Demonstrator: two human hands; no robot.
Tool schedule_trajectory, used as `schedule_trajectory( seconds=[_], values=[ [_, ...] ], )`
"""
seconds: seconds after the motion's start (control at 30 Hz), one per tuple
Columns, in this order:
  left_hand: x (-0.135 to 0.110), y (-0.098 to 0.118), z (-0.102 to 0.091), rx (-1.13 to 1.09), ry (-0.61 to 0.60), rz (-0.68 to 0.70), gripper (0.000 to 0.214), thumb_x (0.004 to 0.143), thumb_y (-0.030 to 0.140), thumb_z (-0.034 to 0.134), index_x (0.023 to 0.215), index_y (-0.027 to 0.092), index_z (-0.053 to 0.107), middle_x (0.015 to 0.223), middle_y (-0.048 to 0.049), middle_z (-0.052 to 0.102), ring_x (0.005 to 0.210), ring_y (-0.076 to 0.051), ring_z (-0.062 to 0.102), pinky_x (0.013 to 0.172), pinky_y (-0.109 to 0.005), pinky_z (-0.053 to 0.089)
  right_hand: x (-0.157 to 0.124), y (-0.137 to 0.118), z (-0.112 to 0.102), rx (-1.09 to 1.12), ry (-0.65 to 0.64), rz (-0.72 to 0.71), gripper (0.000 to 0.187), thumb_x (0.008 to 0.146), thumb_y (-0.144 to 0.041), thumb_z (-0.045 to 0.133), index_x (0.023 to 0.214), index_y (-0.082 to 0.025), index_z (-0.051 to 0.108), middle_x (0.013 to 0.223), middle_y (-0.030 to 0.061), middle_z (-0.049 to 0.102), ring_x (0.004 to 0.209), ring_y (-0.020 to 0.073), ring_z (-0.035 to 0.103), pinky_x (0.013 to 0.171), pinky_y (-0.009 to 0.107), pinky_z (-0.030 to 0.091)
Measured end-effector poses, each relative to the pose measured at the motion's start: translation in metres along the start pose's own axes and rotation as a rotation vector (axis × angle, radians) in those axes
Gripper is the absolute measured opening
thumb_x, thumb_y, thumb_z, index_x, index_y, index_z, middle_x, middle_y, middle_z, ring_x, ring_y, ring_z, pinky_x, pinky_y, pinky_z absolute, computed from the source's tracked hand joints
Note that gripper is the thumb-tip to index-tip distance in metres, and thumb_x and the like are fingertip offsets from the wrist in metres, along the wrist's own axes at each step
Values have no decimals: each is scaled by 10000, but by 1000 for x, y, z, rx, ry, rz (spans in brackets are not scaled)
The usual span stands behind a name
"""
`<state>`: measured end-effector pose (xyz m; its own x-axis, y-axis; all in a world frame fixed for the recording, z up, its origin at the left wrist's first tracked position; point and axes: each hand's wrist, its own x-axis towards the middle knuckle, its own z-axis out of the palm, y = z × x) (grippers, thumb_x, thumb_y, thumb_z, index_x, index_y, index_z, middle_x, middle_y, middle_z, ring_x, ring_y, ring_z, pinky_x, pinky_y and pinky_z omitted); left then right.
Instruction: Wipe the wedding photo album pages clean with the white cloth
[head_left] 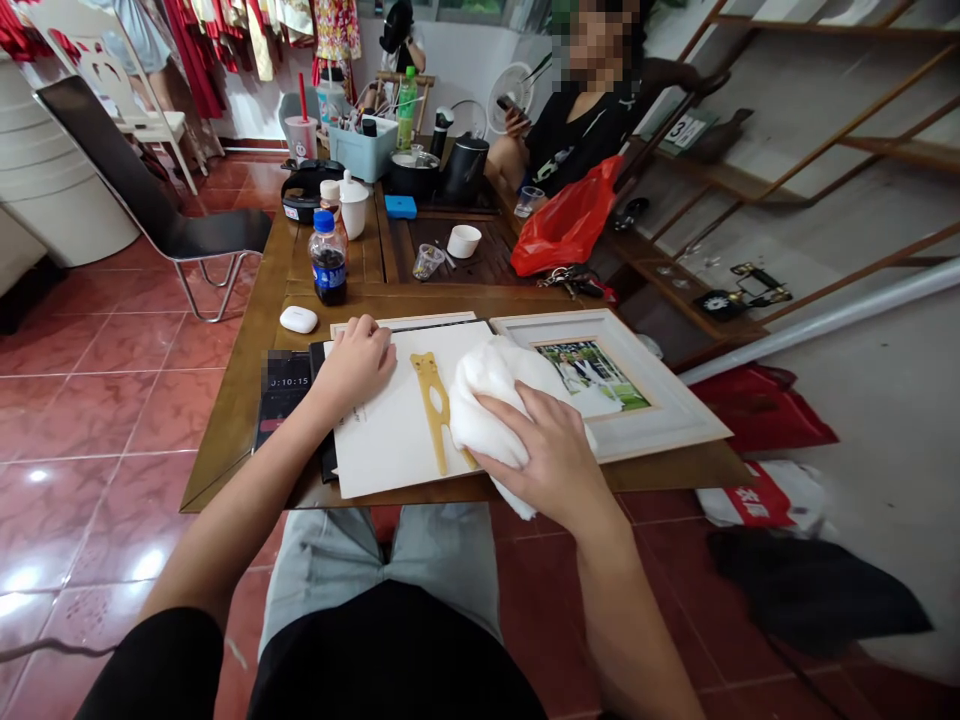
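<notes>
My right hand is closed round a bunched white cloth, fingers pressed into its folds. The cloth lies over the right part of a white board with a golden cat-shaped figure on it; its lower end hangs near the table's front edge. On the board's left side rests my left hand, palm down with its fingers loosely bent and nothing in them. To the right, partly behind the cloth, lies a white picture frame with a photo of people.
Left of the board lie a phone and a white earbud case. Behind stand a cola bottle, a white lidded cup and a red plastic bag. A person with a phone sits at the far right.
</notes>
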<state>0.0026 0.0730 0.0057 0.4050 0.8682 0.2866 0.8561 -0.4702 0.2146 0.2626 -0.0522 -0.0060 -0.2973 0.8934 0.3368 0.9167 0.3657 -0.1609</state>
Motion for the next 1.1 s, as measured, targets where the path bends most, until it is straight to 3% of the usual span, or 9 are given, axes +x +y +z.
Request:
schedule_trajectory(
  seconds=[0.17,0.43,0.7,0.87,1.1],
  values=[
    [0,1,-1,-2,-21,7,282,1026,245,421,1056,124,674,1117,-169,601,1134,-327,551,1023,-487,461,-3,0,2,16,4,3,554,977,-611,502,1440,-321,599,1385,157,571,1330,378,510,1036,556,409],
    [0,0,0,43,-22,22,290,1026,226,416,1075,113,679,1122,-170,600,1125,-324,552,1006,-474,463,34,-8,12,140,33,80,527,985,-616,483,1404,-329,624,1373,117,597,1336,352,518,1081,545,390],
    [0,1,-1,45,-34,24,327,1034,225,395,1120,92,681,1134,-178,599,1136,-321,542,1013,-463,456,67,-26,18,130,-74,-67,562,989,-593,525,1489,-340,557,1492,149,538,1426,349,455,1149,594,321],
    [-1,2,0,34,-32,0,328,1041,250,400,1154,103,671,1164,-180,598,1144,-326,533,1002,-473,456,59,-27,13,122,-151,-186,575,947,-583,612,1471,-349,584,1527,141,527,1464,369,412,1160,597,314],
    [-1,2,3,31,-10,-17,313,1035,249,410,1128,108,674,1157,-172,600,1145,-323,533,1020,-466,444,18,-34,-3,149,-142,-298,576,884,-481,690,1433,-321,622,1481,142,558,1458,387,413,1154,616,295]
  ],
)
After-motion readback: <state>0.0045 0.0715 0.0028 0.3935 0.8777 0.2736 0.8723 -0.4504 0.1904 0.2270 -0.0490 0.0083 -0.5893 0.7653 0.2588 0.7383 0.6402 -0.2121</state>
